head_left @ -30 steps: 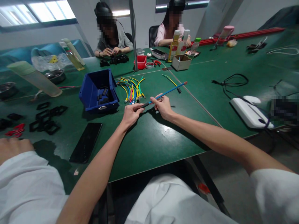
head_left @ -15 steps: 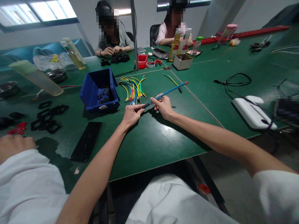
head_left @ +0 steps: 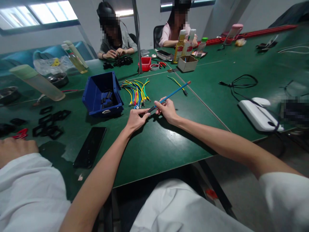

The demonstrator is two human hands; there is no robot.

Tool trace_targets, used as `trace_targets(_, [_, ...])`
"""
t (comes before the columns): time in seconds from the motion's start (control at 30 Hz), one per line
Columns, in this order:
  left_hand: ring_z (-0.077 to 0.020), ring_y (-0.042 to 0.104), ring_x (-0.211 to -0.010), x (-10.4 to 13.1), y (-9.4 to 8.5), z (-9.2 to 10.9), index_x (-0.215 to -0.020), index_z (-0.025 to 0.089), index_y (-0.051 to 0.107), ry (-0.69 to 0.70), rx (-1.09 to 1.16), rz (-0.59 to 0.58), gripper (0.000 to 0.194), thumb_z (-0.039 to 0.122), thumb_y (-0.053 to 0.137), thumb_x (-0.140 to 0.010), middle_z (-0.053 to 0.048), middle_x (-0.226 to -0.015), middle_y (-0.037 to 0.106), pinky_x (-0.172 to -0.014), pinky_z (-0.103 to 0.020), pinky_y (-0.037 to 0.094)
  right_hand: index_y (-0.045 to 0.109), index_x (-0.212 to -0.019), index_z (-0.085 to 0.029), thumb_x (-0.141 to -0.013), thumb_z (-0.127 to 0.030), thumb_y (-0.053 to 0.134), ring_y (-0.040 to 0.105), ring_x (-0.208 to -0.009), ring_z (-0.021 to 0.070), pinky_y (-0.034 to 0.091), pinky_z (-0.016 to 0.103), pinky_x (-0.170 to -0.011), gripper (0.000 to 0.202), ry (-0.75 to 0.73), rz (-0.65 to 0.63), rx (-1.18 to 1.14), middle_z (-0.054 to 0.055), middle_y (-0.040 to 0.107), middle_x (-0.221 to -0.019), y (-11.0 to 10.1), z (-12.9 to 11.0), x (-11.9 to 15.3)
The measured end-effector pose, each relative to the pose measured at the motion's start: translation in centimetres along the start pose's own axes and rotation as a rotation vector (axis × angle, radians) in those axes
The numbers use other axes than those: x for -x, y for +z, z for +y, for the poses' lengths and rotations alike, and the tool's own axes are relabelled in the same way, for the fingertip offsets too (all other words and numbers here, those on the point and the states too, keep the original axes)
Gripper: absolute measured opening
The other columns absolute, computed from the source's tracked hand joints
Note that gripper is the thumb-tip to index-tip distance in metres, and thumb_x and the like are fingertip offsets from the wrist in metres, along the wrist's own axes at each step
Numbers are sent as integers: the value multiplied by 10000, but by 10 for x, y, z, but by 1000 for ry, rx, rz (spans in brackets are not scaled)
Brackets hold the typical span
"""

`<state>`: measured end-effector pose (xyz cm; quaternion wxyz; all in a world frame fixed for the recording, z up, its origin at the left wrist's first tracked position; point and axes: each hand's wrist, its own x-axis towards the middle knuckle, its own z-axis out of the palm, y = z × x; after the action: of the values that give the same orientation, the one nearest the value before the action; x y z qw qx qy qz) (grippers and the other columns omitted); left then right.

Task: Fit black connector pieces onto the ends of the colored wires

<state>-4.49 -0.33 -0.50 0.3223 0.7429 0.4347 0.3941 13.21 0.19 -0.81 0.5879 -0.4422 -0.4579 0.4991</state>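
Observation:
A blue wire with a copper-coloured bare tip slants up to the right between my hands. My right hand pinches it along its length. My left hand is closed on the black sleeve at the wire's near end. Just beyond my hands lies a bundle of yellow, blue, red and green wires with metal terminals. A yellow-green wire with a black end rests to the right of it. Left of the bundle stands a blue bin with black pieces inside.
A black phone lies left of my forearm. A neighbour's hand rests by red-handled scissors and black frames. Across the green table sit two people, near bottles and a cardboard box. A white device with a cord stands right.
Both hands keep their grip on the blue wire and its sleeve. The wire's free tip has shifted slightly left and up. The view has moved a little.

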Motion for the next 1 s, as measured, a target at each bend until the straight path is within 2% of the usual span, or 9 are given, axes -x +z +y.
trace_targets(0.27, [-151, 623, -665, -1, 3, 2, -1019, 153, 750, -20, 111, 5, 343, 317, 728, -719, -58, -814, 729, -626, -263, 483, 375, -923, -242, -717, -589, 700, 568, -394, 109, 392, 182, -358, 518, -6, -33, 17, -63, 636, -594, 1, 0, 1])
trace_targets(0.47, [-163, 635, -675, 2, 5, 3, -946, 174, 773, -44, 97, 114, 292, 342, 738, -710, -59, -810, 738, -658, -291, 511, 373, -905, -242, -720, -592, 700, 537, -359, 104, 372, 190, -346, 514, -10, -26, 43, -58, 639, -586, 2, 0, 1])
trace_targets(0.73, [-166, 652, -688, 3, 5, 1, -910, 170, 773, -65, 97, 171, 260, 328, 732, -707, -54, -786, 736, -671, -297, 531, 388, -894, -230, -720, -593, 705, 578, -413, 110, 392, 189, -364, 512, -66, 18, 52, -55, 618, -598, 2, 0, 3])
trace_targets(1.0, [-161, 660, -702, 0, 6, 0, -916, 148, 732, -47, 135, 95, 277, 332, 739, -709, -63, -794, 727, -690, -285, 533, 377, -910, -238, -741, -603, 680, 577, -415, 109, 407, 187, -369, 503, -57, 11, 48, -49, 634, -613, -1, 1, 1])
